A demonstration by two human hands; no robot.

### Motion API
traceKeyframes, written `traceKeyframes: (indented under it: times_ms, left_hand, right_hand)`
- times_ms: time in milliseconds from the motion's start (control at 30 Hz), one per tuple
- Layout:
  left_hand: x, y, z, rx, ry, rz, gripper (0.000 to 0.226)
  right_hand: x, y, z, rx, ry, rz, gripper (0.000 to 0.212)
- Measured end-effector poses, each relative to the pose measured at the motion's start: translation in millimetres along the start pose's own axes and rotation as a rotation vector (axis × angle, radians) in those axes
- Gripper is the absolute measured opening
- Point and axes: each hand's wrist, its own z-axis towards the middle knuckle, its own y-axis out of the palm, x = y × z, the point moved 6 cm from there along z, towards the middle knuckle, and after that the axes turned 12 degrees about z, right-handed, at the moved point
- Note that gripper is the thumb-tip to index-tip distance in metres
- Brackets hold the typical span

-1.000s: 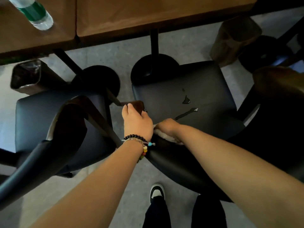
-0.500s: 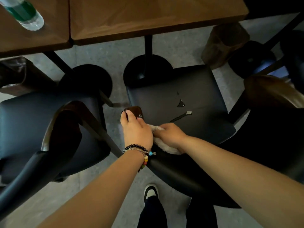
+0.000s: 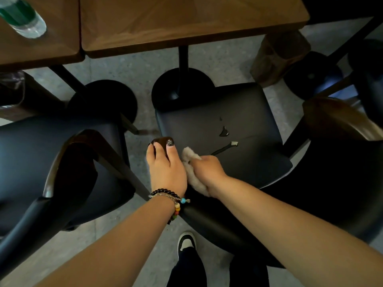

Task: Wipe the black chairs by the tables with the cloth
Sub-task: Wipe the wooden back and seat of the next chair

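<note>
A black padded chair (image 3: 238, 112) stands in front of me, its seat pushed towards a wooden table (image 3: 186, 21). Small puddles of water (image 3: 224, 132) glisten on the seat. My left hand (image 3: 165, 168) grips the chair's brown wooden armrest end (image 3: 160, 140). My right hand (image 3: 208, 172) is shut on a pale fluffy cloth (image 3: 192, 172), pressed onto the seat's near left part, just short of the water. A second black chair (image 3: 51, 154) stands to the left.
A plastic water bottle (image 3: 22, 19) lies on the left table. Round black table bases (image 3: 182, 88) sit on the grey floor beyond the seats. A brown stool (image 3: 279, 56) and a third chair's wooden arm (image 3: 335, 119) stand to the right. My shoe (image 3: 186, 242) is below.
My right hand has pushed the cloth forward along the seat's left side towards the water. The left hand stays on the armrest end.
</note>
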Motion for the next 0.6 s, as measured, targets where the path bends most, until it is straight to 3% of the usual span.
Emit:
traceKeyframes:
  times_ms: [67, 200, 267, 433, 600]
  left_hand:
    - [-1, 0, 0, 0.007, -0.007, -0.015, 0.060]
    - [-2, -1, -1, 0.024, -0.004, -0.045, 0.059]
    - [-2, -2, -1, 0.029, 0.003, -0.050, 0.059]
    - [-2, -1, -2, 0.009, 0.024, -0.059, 0.060]
    - [1, -2, -1, -0.005, 0.033, -0.029, 0.061]
  right_hand:
    - [0, 17, 18, -0.011, 0.061, 0.140, 0.036]
    - [-16, 33, 25, 0.028, -0.014, 0.237, 0.030]
    - [-19, 29, 13, -0.033, -0.116, 0.204, 0.022]
    - [-46, 37, 0, -0.125, -0.323, 0.039, 0.024]
    - [-50, 43, 37, -0.043, -0.196, 0.064, 0.020]
